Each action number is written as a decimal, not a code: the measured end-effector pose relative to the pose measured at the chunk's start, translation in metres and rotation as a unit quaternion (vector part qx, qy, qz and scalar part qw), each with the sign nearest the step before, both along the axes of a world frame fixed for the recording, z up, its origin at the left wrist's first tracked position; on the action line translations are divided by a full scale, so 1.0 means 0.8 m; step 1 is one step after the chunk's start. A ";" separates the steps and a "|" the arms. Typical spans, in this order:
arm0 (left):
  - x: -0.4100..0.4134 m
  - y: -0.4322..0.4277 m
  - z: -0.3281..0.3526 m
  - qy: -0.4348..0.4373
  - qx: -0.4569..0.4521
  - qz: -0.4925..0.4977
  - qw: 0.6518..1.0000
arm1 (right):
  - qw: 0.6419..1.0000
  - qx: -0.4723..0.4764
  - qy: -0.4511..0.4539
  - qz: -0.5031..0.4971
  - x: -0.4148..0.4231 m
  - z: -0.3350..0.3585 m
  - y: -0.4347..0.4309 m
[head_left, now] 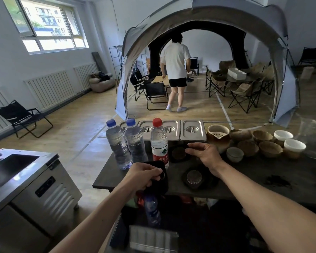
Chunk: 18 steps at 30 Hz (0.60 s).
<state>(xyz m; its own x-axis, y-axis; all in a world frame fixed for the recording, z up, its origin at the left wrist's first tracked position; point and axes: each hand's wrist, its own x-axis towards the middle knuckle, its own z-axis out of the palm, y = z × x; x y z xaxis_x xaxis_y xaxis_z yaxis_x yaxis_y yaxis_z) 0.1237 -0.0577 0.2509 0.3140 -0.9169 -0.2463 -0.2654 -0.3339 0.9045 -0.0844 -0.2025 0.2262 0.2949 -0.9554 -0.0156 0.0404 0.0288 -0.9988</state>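
My left hand [144,173] grips a black mug-like vessel [159,179] by its side near the front edge of the dark table [263,181]. My right hand [203,152] reaches forward, and its fingertips pinch the rim of a black saucer [179,153] that holds a brown round piece. Closer to me, a second black saucer [194,178] carries a round metal strainer. Three water bottles stand just left of my hands: two with blue caps [117,145] [135,141] and one with a red cap [159,143].
Steel lidded trays [192,130] line the table's far edge. Several brown and white bowls [268,147] and a glass jug [310,136] fill the right side. A steel sink counter [26,179] stands at left. Beyond, a person [175,70] walks inside a tent among folding chairs.
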 end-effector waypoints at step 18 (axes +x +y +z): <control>0.070 -0.007 0.015 0.046 0.032 0.104 0.993 | 0.984 0.145 0.074 0.069 0.084 0.035 0.065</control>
<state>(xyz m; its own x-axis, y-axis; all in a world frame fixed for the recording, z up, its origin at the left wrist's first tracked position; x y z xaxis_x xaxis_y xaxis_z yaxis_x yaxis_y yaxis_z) 0.1796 -0.0634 0.2629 0.4693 -0.8154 -0.3389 -0.1020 -0.4313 0.8964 -0.0173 -0.1505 0.2541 0.3960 -0.8551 -0.3345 -0.1294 0.3087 -0.9423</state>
